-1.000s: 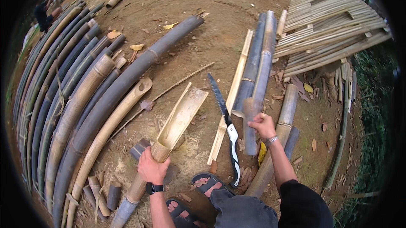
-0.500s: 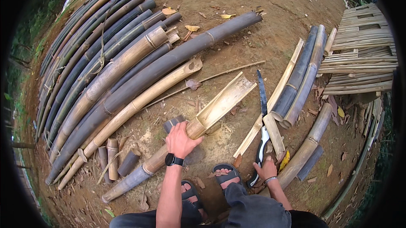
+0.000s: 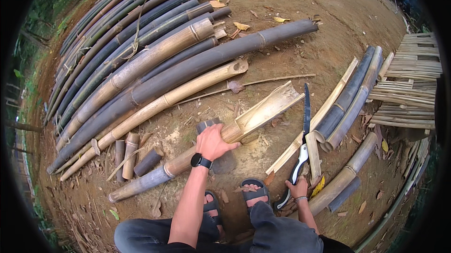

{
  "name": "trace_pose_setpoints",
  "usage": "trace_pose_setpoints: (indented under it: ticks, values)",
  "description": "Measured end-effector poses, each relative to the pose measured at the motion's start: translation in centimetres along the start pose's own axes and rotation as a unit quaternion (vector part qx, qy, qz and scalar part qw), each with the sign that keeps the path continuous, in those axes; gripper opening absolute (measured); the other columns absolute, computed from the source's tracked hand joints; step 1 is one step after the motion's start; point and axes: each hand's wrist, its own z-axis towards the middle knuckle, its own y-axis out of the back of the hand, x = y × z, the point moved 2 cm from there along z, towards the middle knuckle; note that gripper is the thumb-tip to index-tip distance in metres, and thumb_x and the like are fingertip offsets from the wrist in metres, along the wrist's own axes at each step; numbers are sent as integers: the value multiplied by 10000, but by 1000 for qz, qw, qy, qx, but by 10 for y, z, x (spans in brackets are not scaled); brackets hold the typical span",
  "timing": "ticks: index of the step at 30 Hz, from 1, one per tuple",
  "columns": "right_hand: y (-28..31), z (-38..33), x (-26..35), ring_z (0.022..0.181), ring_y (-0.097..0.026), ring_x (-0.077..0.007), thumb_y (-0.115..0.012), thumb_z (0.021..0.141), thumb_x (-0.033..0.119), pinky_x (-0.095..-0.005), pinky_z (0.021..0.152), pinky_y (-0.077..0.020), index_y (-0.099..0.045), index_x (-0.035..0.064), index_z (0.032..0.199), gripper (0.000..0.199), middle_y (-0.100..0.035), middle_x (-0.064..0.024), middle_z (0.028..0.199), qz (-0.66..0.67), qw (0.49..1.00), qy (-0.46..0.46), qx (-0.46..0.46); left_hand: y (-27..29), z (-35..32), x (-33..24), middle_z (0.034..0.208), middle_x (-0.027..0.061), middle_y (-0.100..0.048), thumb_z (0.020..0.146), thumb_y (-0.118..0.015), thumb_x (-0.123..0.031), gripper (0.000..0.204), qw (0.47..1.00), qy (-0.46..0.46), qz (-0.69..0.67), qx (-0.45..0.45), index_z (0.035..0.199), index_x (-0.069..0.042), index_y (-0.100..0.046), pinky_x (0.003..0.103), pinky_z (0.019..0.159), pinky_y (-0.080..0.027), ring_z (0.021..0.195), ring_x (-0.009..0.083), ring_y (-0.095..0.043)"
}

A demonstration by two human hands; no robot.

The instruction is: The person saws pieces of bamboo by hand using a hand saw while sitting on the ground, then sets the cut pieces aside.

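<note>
A bamboo pole [image 3: 181,160] lies slantwise on the ground before me, its far end cut open into a trough [image 3: 268,108]. My left hand [image 3: 213,141] grips it from above just short of the cut, thumb stretched along it. Under the pole, near that hand, sits a short dark bamboo piece [image 3: 208,124], partly hidden. To the right, my right hand [image 3: 297,190] is wrapped round the lower handle of a pruning saw [image 3: 299,163] with a white and black grip. Its dark toothed blade [image 3: 307,112] points away from me, beside split bamboo strips [image 3: 284,155].
Long bamboo poles [image 3: 136,95] lie stacked on the left. Short offcuts [image 3: 149,161] rest near them. Right of the saw are dark bamboo lengths [image 3: 345,107], a thick curved piece [image 3: 340,178] and a slatted bamboo structure [image 3: 408,93]. My sandalled feet [image 3: 256,194] stand close by.
The view has shifted, so most of the scene sits further right in the picture. Both hands keep their holds on the bamboo pole and the pruning saw.
</note>
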Motion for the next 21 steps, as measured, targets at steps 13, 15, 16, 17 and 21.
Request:
trace_pose_setpoints:
  ticks: [13,15,16,17,21]
  values:
    - [12,-4,33,420,-489,-134,-552,1008,502,-276,382,-390,-506,65,1083,446,-547,-43,617,516,824,-166,167,12,1,-1,993,200,-735,591,-806,-643,813,997,41,-17,65,1123,-40,-691,455,845,-539,957,358,-702]
    - [23,-16,40,410,-466,-130,-422,1048,547,-272,379,-374,-513,52,1066,504,-520,-32,599,583,774,-143,201,3,-4,0,1043,187,-726,608,-807,-623,805,1000,19,-9,20,1148,-42,-672,448,861,-536,991,348,-692]
    - [28,-22,40,418,-472,-133,-406,1053,546,-272,386,-382,-512,49,1066,508,-512,-33,598,553,805,-118,181,-2,-8,0,1068,180,-722,617,-808,-613,801,1000,9,-6,0,1161,-43,-663,445,870,-535,1008,343,-688]
    - [31,-28,40,426,-477,-136,-389,1057,544,-271,394,-389,-512,46,1065,513,-504,-35,597,521,833,-93,160,-6,-11,0,1088,173,-715,625,-808,-602,793,1000,1,1,-22,1166,-43,-656,441,875,-534,1022,337,-682]
    - [49,-55,42,498,-541,-145,-429,1080,397,-287,440,-449,-441,60,1037,340,-527,-54,641,501,860,-48,87,-14,-18,-2,1076,171,-690,641,-817,-548,721,997,-12,14,-75,1114,-36,-629,427,893,-525,1028,338,-663]
